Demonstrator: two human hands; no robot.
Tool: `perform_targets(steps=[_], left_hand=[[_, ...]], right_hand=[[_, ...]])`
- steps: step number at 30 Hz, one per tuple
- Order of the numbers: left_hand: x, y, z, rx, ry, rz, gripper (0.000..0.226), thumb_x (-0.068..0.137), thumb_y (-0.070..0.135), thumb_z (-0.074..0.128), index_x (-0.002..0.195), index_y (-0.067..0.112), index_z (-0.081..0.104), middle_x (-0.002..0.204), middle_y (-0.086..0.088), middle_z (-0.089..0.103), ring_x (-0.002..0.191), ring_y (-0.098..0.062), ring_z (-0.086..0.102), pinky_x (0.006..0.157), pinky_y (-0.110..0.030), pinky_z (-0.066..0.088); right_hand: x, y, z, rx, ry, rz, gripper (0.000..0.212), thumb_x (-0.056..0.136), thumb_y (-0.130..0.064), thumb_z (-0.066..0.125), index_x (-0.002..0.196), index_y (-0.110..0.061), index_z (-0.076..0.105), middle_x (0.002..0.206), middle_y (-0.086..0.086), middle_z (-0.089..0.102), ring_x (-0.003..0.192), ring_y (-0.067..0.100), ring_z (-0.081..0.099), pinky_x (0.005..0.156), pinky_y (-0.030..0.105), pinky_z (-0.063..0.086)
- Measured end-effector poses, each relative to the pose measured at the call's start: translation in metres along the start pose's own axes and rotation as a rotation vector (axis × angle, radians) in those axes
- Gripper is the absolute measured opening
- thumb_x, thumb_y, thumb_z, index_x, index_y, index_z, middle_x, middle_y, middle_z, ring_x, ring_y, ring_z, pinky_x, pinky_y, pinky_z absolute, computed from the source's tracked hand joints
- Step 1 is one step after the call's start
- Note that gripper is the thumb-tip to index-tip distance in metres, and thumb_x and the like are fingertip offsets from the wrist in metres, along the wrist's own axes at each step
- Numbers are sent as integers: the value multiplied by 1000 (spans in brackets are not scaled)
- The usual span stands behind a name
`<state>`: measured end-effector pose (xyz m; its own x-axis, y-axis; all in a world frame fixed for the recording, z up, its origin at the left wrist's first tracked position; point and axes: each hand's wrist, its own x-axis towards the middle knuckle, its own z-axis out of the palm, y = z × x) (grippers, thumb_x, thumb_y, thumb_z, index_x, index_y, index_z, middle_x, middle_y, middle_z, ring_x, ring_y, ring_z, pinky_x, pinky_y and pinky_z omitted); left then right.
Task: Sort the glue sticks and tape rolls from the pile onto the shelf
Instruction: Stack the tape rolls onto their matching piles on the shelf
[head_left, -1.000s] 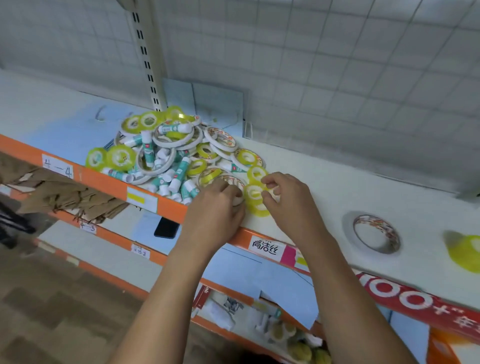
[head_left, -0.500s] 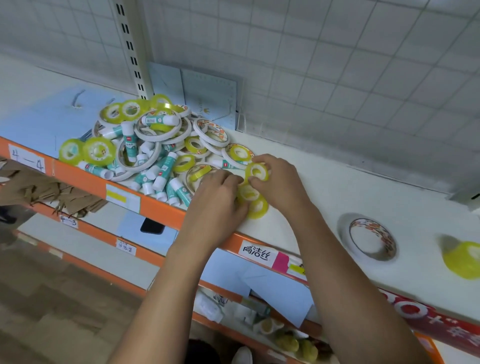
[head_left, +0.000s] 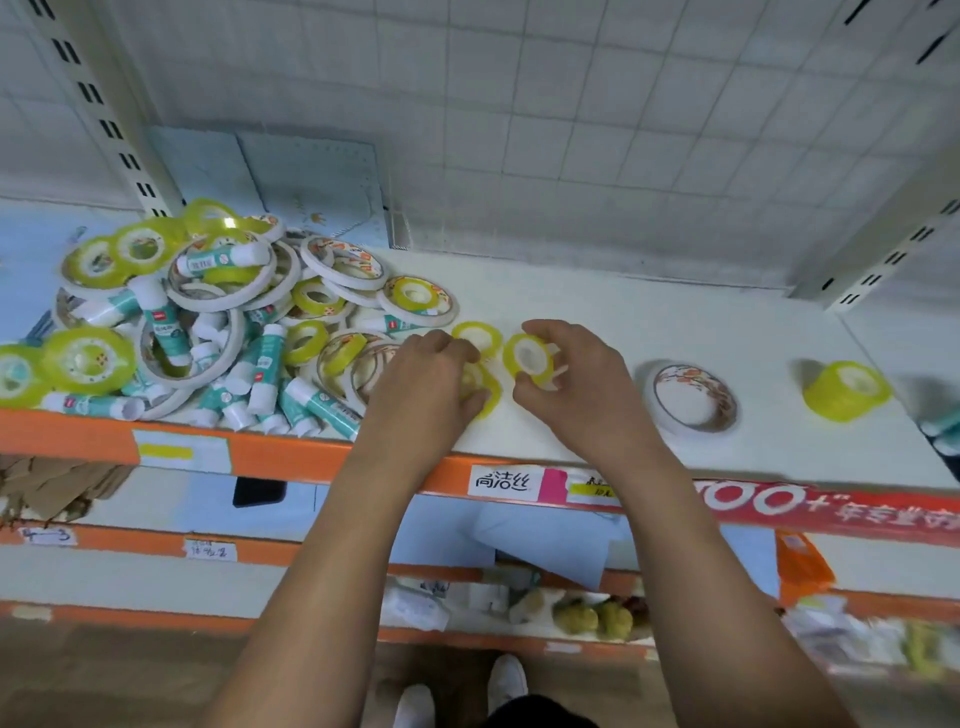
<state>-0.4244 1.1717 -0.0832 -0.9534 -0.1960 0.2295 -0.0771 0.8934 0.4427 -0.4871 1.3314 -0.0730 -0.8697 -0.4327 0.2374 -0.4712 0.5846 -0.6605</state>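
Note:
A pile (head_left: 218, 322) of yellow tape rolls, flat white tape rolls and teal-and-white glue sticks covers the left of the white shelf (head_left: 675, 322). At the pile's right edge my right hand (head_left: 576, 379) grips a small yellow tape roll (head_left: 527, 356), raised a little off the shelf. My left hand (head_left: 426, 384) is curled over another yellow roll (head_left: 485, 387) lying on the shelf. A third small yellow roll (head_left: 475, 338) lies just behind my left fingers.
A flat white patterned tape roll (head_left: 693, 397) and a thick yellow roll (head_left: 847, 389) lie apart on the shelf's right side. Orange shelf edge (head_left: 291, 452) with labels runs in front. Slotted uprights stand at back left and right. Lower shelves hold goods.
My right hand has lifted one yellow roll away from the pile edge to the right. My left hand has shifted right onto another yellow roll. The camera has tilted down and right.

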Motion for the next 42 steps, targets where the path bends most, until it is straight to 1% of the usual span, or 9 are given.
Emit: perform_targets(steps=[4, 11, 15, 18, 23, 28, 35, 39, 42], left_hand=[[2, 4, 2, -26, -98, 24, 45, 82, 31, 73, 123, 18, 61, 122, -7, 58, 116, -26, 46, 95, -34, 39], [13, 45, 6, -42, -111, 96, 41, 82, 30, 70, 120, 18, 61, 117, -7, 58, 110, -30, 50, 94, -40, 41], [24, 83, 17, -92, -122, 158, 39, 85, 33, 68, 121, 20, 61, 117, -4, 54, 108, -26, 52, 92, -36, 42], [35, 119, 31, -113, -130, 199, 39, 85, 34, 69, 120, 21, 61, 117, -2, 53, 109, -24, 53, 89, -31, 41], [50, 187, 62, -150, -141, 284, 37, 85, 35, 69, 119, 22, 63, 111, 2, 53, 104, -18, 53, 80, -22, 36], [61, 241, 90, -177, -132, 296, 37, 86, 34, 69, 120, 20, 63, 115, 0, 54, 106, -20, 54, 90, -29, 42], [71, 275, 117, -147, -88, 246, 37, 86, 34, 69, 121, 21, 64, 119, 0, 57, 109, -21, 56, 91, -28, 41], [75, 284, 124, -124, -58, 224, 36, 85, 33, 71, 118, 20, 65, 117, -1, 59, 107, -22, 57, 90, -30, 44], [79, 287, 126, -109, -38, 218, 36, 85, 33, 71, 118, 20, 66, 116, -1, 59, 106, -22, 58, 89, -32, 46]], right_hand=[[-19, 0, -6, 4, 22, 36, 50, 79, -19, 70, 127, -20, 60, 121, -4, 59, 103, 10, 57, 93, 28, 48], [-31, 14, -40, -65, 62, 55, 47, 80, -19, 69, 126, -18, 60, 120, -1, 58, 106, 20, 56, 97, 37, 45], [-36, 35, -73, -99, 122, 80, 47, 78, -18, 69, 124, -16, 61, 118, 1, 58, 104, 22, 56, 95, 39, 47], [-41, 59, -103, -95, 141, 111, 48, 77, -21, 70, 124, -16, 61, 117, 1, 56, 104, 23, 56, 94, 35, 48], [-53, 108, -161, -110, 204, 131, 49, 76, -24, 69, 124, -15, 61, 116, 0, 55, 97, 12, 55, 92, 29, 48], [-58, 155, -206, -124, 223, 163, 48, 77, -18, 70, 124, -16, 62, 114, -4, 52, 90, 8, 53, 89, 21, 45], [-48, 199, -235, -167, 118, 163, 51, 82, -22, 69, 132, -18, 59, 127, 2, 52, 115, 23, 53, 101, 35, 44], [-40, 216, -236, -180, 59, 153, 54, 85, -25, 67, 137, -20, 54, 133, 2, 51, 123, 21, 45, 98, 16, 29], [-35, 224, -234, -223, 14, 137, 57, 87, -28, 65, 141, -20, 49, 137, 3, 49, 125, 23, 40, 94, 16, 23]])
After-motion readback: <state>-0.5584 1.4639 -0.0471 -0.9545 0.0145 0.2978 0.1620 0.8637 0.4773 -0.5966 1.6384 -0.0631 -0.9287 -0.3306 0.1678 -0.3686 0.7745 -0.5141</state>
